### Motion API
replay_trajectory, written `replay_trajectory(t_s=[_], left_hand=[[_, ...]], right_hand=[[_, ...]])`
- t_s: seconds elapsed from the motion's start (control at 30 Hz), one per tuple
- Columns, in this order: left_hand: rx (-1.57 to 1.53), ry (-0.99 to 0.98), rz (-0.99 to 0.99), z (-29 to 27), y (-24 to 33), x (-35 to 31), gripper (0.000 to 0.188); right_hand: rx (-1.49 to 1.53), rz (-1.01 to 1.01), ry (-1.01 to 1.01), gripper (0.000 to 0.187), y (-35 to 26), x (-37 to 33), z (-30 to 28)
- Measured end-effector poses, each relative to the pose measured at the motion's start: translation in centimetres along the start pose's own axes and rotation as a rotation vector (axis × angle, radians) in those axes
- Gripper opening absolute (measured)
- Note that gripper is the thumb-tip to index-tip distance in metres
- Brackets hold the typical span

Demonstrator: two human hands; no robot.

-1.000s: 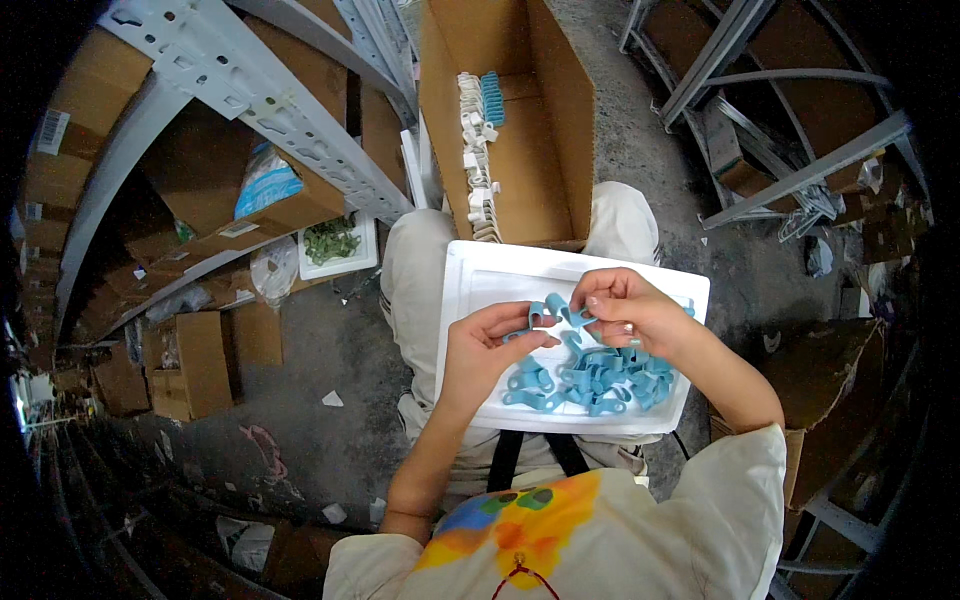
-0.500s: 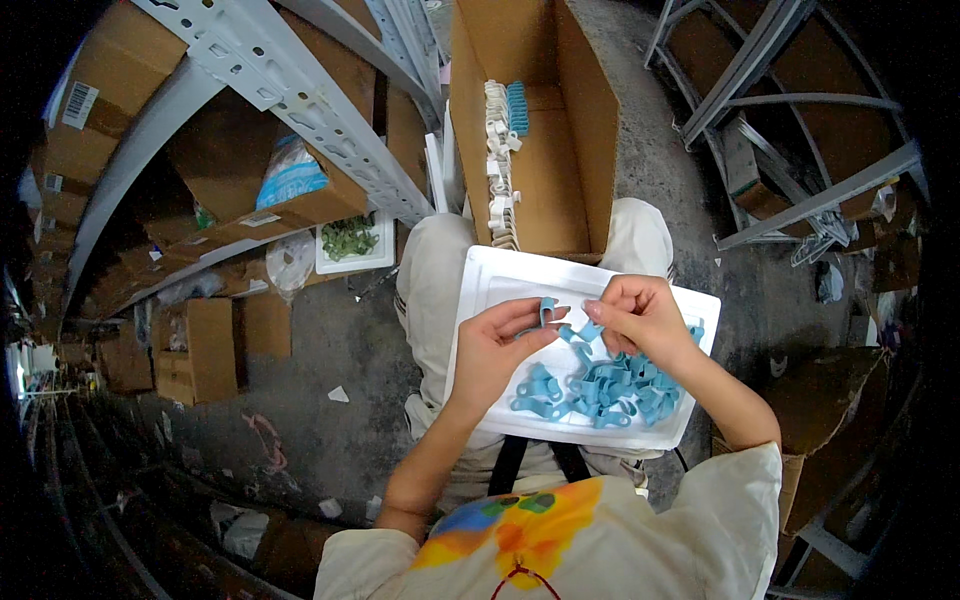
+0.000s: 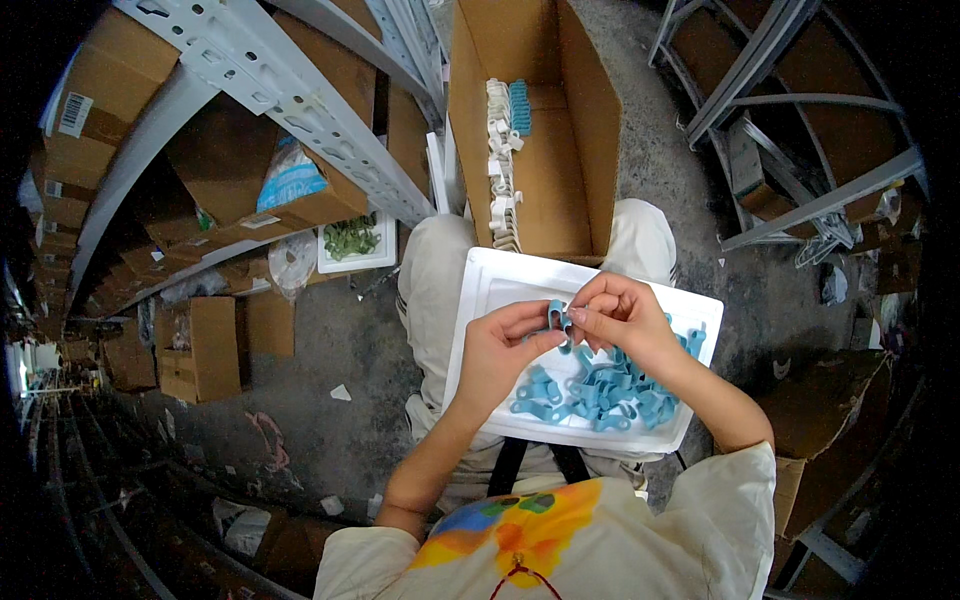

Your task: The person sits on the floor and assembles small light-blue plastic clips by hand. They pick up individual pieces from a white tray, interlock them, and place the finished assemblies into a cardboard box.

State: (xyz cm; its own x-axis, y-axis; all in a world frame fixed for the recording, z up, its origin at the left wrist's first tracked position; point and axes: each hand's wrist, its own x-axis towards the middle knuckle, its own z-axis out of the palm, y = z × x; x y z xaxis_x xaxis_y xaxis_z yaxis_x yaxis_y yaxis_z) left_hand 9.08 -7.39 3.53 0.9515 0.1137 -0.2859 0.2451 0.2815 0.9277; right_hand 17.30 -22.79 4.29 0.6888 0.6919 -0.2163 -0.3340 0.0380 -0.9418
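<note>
Above a white tray (image 3: 474, 300) on my lap, my two hands meet at the fingertips. My left hand (image 3: 492, 355) is closed, its thumb and fingers pinching a small curved blue plastic clip (image 3: 556, 312). Right beside it, my right hand (image 3: 628, 325) is also in a pinch, thumb and forefinger at that clip's right side. Whether it grips the same clip or a second one linked to it is hidden by the fingers. Beneath both hands lies a loose pile of similar blue clips (image 3: 608, 392), spread over the tray's right and near part.
Beyond my knees stands an open cardboard box (image 3: 592, 130). Along its left wall runs a row of white clips (image 3: 500, 160), with a short row of blue clips (image 3: 519, 108) alongside. Metal shelving (image 3: 300, 105) with cartons rises at left, and another rack (image 3: 745, 75) at right.
My right hand has moved left to meet my left hand at the blue clip; half a second ago a gap lay between the fingertips. The left hand stays nearly in place.
</note>
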Motion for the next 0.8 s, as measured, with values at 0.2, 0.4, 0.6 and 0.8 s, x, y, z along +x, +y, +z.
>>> replay_trajectory(t_s=[0.2, 0.4, 0.6, 0.8], left_hand=[[-0.083, -0.028, -0.037, -0.2, -0.1, 0.2, 0.035], [-0.068, -0.017, 0.024, -0.2, -0.1, 0.1, 0.034], [0.029, 0.011, 0.016, 0.1, -0.4, -0.2, 0.033], [-0.017, -0.012, 0.035, -0.1, 0.0, -0.2, 0.033]], right_hand=[[-0.341, -0.225, 0.105, 0.009, 0.4, -0.5, 0.6], [-0.388, -0.161, 0.179, 0.01, -0.4, -1.0, -0.6], [-0.19, -0.119, 0.23, 0.01, -0.6, -0.9, -1.0], [-0.177, -0.115, 0.183, 0.011, -1.3, -1.3, -0.5]])
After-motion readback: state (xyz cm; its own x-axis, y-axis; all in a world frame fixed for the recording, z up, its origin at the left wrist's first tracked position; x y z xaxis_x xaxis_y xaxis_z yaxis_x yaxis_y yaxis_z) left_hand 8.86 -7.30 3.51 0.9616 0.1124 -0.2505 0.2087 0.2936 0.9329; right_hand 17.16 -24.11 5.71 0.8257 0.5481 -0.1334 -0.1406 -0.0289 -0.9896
